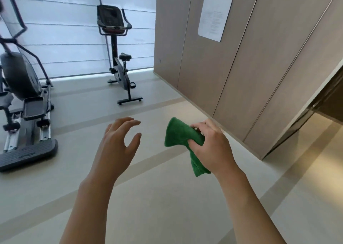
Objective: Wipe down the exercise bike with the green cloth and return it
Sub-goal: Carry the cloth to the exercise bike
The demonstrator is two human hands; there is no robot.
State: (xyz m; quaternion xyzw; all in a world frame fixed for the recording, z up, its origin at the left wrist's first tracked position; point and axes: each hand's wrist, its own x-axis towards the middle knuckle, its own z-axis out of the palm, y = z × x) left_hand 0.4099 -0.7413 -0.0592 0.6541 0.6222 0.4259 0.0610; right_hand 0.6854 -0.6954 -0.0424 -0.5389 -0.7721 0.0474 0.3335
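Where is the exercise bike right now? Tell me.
In the head view, the exercise bike stands upper centre-left on the floor, before the blinds, between the elliptical trainer at left and the panelled wall at right.

The elliptical trainer (24, 95) is cut off at the left edge; print on the wall notice (214, 17) is too small to read; the right hand (211, 147) hides the green cloth's (181, 134) middle.

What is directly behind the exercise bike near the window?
Behind the exercise bike hangs a pale pleated window blind, with a bright strip at its bottom edge. What is outside cannot be seen, because the blind covers the glass. A wood-panelled wall stands beside the bike, not behind it.
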